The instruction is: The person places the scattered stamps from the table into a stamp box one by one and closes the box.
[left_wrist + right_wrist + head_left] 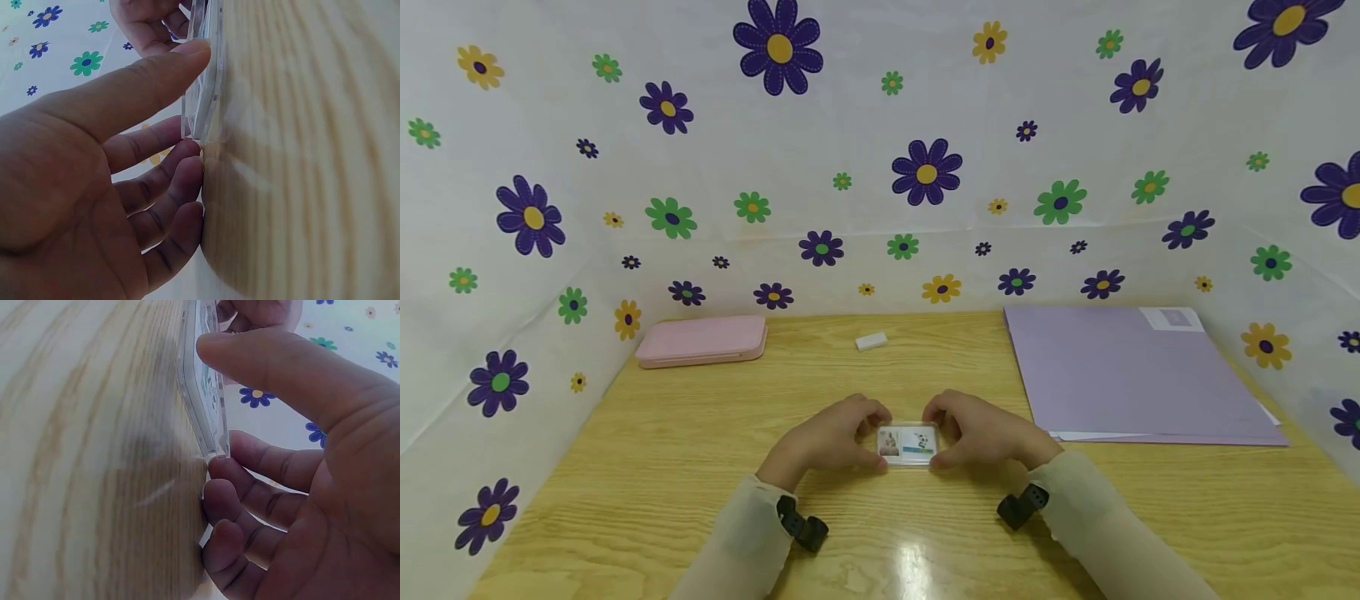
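Observation:
A small clear plastic case (908, 444) with printed pictures inside lies low over the wooden table, between the two hands. My left hand (835, 435) holds its left end, thumb at the near corner and fingers at the far one. Mirroring it, my right hand (981, 429) grips the right end the same way. In the left wrist view, the thumb presses the edge of the case (209, 75), and the other fingertips rest by the tabletop. The right wrist view shows the case (206, 387) between thumb and forefinger, its transparent rim close to the wood.
At the back left lies a pink pencil case (703, 340). A small white block (871, 342) sits beyond the hands. Purple folders (1127, 375) with white sheets under them cover the right side. Flower-printed cloth (850, 150) walls off the back and sides of the table.

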`<state>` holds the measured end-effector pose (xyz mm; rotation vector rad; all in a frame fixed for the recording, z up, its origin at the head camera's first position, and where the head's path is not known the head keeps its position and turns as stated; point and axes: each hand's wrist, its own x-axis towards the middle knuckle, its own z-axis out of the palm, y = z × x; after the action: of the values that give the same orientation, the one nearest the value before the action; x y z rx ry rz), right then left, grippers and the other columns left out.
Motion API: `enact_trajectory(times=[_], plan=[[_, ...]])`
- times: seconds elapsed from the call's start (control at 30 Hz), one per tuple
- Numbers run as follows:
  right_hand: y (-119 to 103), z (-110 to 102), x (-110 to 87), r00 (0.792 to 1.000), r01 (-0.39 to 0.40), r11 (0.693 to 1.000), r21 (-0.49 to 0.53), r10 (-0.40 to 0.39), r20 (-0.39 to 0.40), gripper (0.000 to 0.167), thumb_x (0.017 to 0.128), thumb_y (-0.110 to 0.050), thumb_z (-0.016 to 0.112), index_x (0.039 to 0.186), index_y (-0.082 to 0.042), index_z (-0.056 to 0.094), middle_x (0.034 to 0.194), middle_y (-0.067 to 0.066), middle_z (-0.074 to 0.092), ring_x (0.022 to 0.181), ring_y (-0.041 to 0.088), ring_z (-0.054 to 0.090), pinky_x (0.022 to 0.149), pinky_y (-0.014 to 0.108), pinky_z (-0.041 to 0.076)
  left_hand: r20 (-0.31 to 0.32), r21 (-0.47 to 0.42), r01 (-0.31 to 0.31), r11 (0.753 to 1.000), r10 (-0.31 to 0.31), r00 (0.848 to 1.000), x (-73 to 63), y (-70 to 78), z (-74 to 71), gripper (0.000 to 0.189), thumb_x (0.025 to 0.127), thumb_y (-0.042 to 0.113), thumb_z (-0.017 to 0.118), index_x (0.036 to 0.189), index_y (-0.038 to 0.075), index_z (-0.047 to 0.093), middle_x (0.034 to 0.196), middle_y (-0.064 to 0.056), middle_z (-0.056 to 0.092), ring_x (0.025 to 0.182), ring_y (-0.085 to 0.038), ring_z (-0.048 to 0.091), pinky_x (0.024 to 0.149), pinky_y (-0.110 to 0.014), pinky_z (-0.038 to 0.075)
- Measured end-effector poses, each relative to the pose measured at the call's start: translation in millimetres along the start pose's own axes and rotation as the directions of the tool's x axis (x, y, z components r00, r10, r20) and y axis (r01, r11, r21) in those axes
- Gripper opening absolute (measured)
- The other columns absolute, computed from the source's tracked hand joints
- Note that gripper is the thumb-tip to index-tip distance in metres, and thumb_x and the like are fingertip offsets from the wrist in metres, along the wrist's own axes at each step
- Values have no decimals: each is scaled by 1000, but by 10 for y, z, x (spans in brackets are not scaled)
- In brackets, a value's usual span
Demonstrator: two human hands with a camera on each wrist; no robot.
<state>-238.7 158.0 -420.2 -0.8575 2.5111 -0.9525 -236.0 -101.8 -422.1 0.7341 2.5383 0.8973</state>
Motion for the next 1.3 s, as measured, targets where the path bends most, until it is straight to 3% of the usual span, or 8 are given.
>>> enact_trajectory(times=[0.63, 1.03, 1.3], plan=[[17, 57, 18, 1000, 16, 999, -46, -16, -13, 49, 77, -23, 87, 114, -8, 59, 100, 2, 54, 87, 20, 49, 77, 34, 43, 4, 12, 6, 1000, -6, 1000, 22, -64, 44, 54, 77, 27, 87, 123, 15, 60, 106, 2, 50, 98, -16, 48, 89, -37, 43], [48, 33, 22, 1000, -13, 999, -45, 12, -14, 49, 76, -24, 87, 114, -10, 60, 102, 0, 54, 92, 20, 49, 84, 38, 42, 30, 21, 3, 1000, -4, 1000, 21, 15, -2, 51, 82, 23, 83, 126, 12, 61, 109, 1, 52, 99, -17, 50, 91, -38, 44], [58, -12, 45, 1000, -16, 999, -40, 16, 10, 46, 77, -27, 87, 112, -12, 60, 101, 0, 54, 92, 21, 49, 85, 39, 42, 4, 51, 31, 998, -31, 1000, 35, 74, 4, 47, 81, 22, 83, 123, 12, 63, 109, 1, 54, 95, -18, 50, 87, -37, 45]])
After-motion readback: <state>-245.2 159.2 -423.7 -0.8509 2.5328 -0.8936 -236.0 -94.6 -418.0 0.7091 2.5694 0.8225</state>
